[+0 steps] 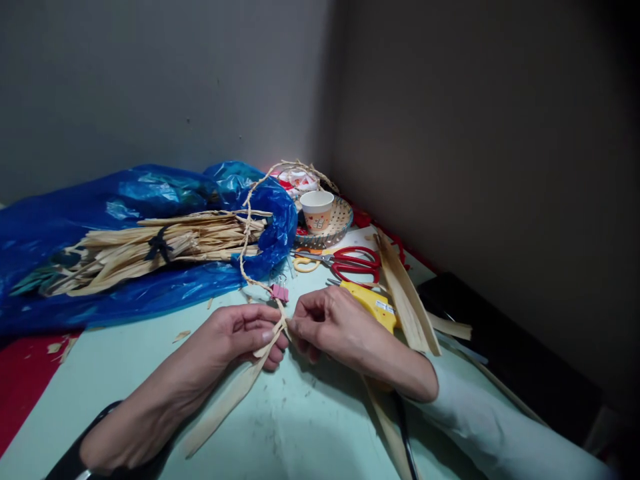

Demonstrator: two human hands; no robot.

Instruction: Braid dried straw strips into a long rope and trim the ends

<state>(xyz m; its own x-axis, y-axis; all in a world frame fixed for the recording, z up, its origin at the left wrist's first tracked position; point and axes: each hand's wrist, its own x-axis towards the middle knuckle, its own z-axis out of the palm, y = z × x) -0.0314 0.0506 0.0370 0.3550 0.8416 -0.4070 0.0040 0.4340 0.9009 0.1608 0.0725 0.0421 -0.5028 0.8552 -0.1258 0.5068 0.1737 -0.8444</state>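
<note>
Over the green table (320,433), pale strips (231,399) cross between the hands (237,335) (331,323).

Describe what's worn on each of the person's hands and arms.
The left hand is ungloved; its arm wears a black band or cuff, unclear which, with a silvery bit. The right hand is ungloved too; a plain, pale sleeve ends near its wrist.
</note>
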